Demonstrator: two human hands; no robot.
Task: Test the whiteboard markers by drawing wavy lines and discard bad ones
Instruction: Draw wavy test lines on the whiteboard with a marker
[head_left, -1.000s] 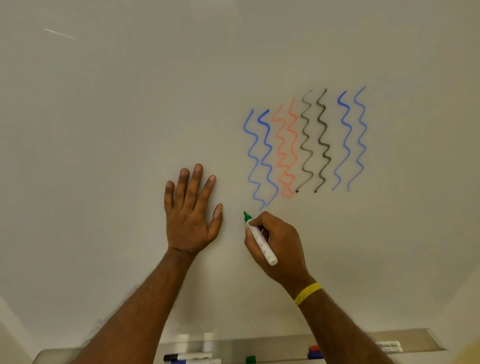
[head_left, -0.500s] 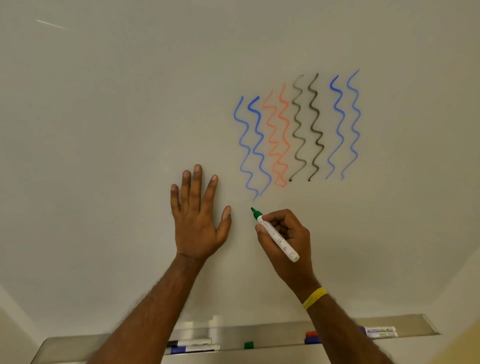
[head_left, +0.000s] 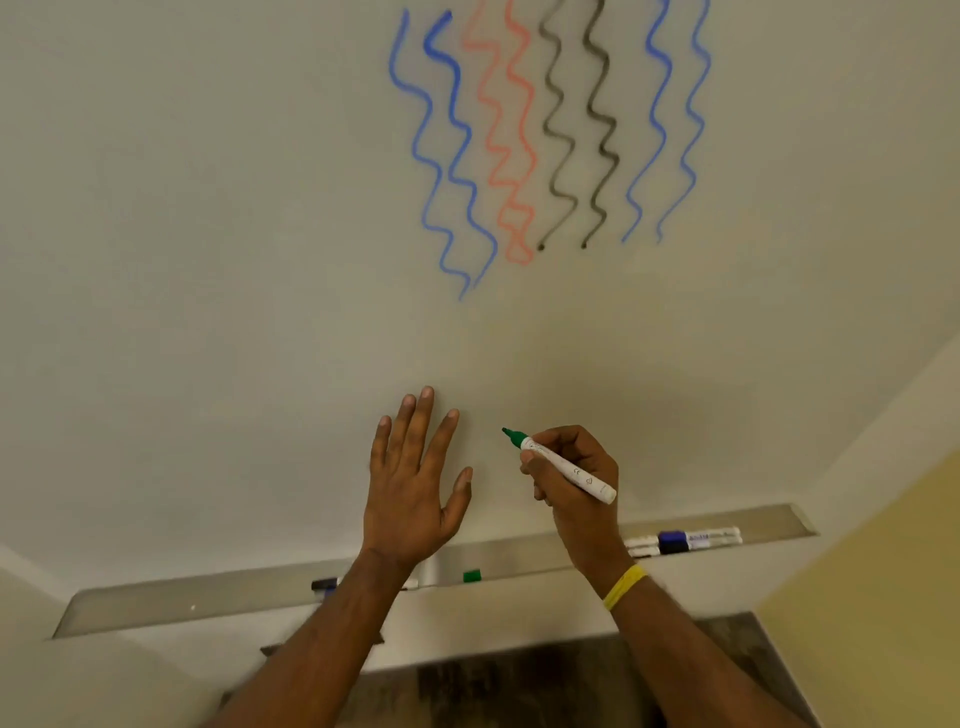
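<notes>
Gripping the green marker between thumb and curled fingers, my right hand sits at about 5 o'clock from the frame centre. The uncapped tip points toward 10 o'clock, and I cannot tell whether it touches the whiteboard. My left hand, at 9 o'clock of the marker, is spread with straight fingers, holding nothing; its contact with the board is hard to judge. The wavy lines at 12 o'clock, in blue, red, black and blue, are cut off by the top edge. On the tray at 6 o'clock lies a loose green cap. A dark-capped marker at 7 o'clock is mostly hidden behind my left forearm. The stacked markers at 4 o'clock vanish behind my right wrist, their labels too blurred to read.
</notes>
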